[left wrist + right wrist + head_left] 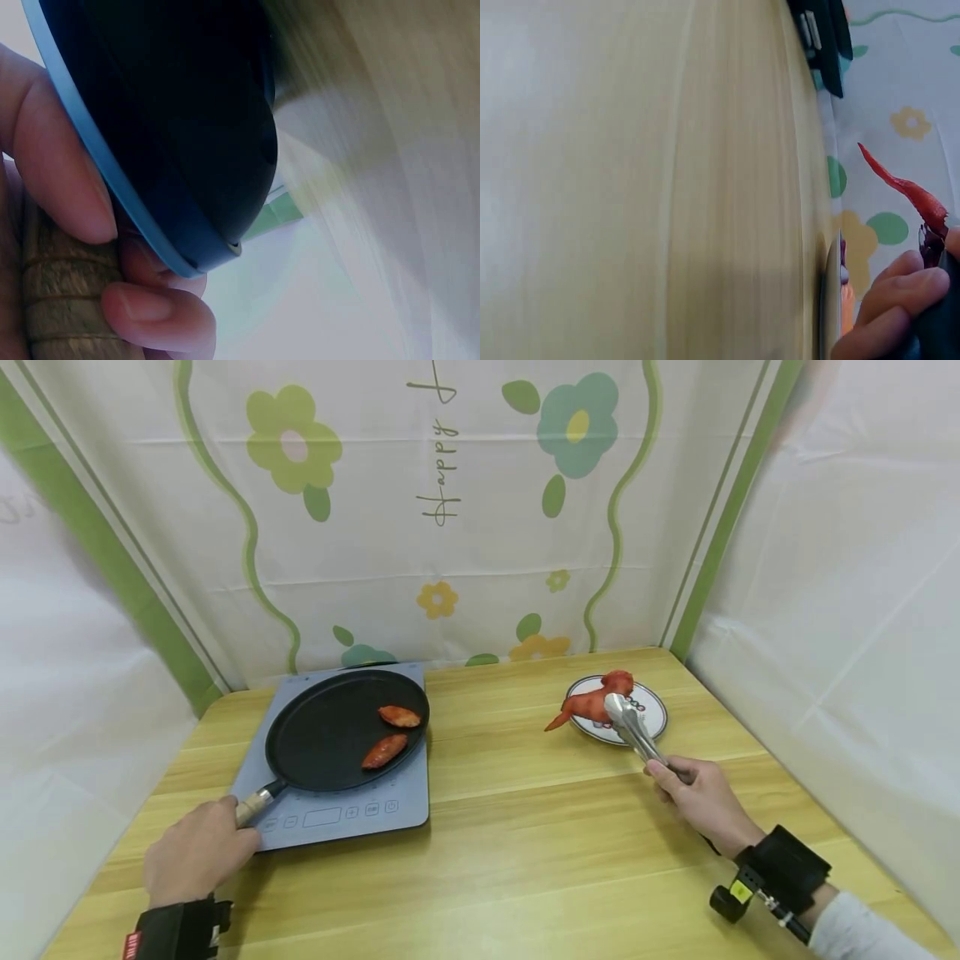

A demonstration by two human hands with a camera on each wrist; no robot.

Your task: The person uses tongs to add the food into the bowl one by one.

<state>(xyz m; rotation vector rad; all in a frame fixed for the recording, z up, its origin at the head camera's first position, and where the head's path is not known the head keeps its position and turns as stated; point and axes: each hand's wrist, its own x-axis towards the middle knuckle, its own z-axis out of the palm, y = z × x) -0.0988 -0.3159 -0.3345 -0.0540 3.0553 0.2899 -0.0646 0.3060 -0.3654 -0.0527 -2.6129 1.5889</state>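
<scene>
My left hand [198,852] grips the wooden handle [255,806] of a black frying pan [318,722]; in the left wrist view the fingers curl round its ringed wood [71,300]. Two browned pieces of chicken wing [399,717] lie at the pan's right side. Over at the right, my right hand [701,797] holds metal tongs [633,727]. Their tips are at a red whole chicken wing [588,703] above a small white plate [654,718] with a dark rim. In the right wrist view the wing's pointed end [907,191] stands out from the tongs, raised over the plate [831,300].
Beneath the pan is a grey induction cooker [360,814] with touch buttons along its front. The wooden table [487,860] stretches between cooker and plate. A white flowered cloth [480,543] hangs behind, and plain white sheets [847,610] enclose the sides.
</scene>
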